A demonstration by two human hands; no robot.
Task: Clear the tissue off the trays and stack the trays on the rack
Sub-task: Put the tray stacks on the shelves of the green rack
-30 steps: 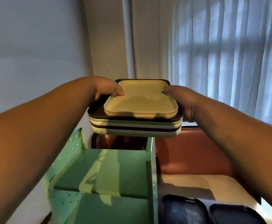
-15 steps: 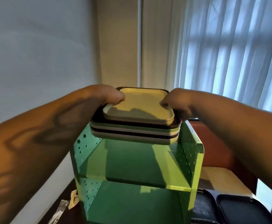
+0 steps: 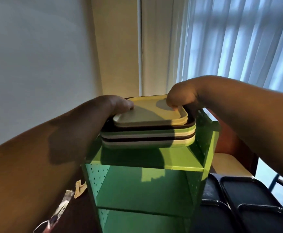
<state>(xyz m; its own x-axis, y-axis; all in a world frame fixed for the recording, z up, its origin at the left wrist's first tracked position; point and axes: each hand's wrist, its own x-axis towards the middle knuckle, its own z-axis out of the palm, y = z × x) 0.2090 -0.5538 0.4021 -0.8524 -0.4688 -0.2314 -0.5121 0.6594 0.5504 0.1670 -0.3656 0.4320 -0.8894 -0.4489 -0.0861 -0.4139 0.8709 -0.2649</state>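
Observation:
A stack of trays (image 3: 147,132), cream on top with dark, white and pale green ones beneath, hangs just over the top shelf of a green perforated metal rack (image 3: 154,163). My left hand (image 3: 117,104) grips the stack's left edge, thumb on the top tray. My right hand (image 3: 179,96) holds the right edge from above, fingers curled over the rim. Whether the stack's underside touches the shelf I cannot tell. No tissue lies on the top tray.
Several black trays (image 3: 248,199) lie to the right of the rack. Crumpled paper and a wrapper (image 3: 66,200) lie on the dark table at the rack's lower left. A brown chair (image 3: 231,142), wall and window blinds stand behind.
Both hands carried the tray stack lower and farther forward, from above the rack's top opening down onto or just over its top shelf. The grip has not changed.

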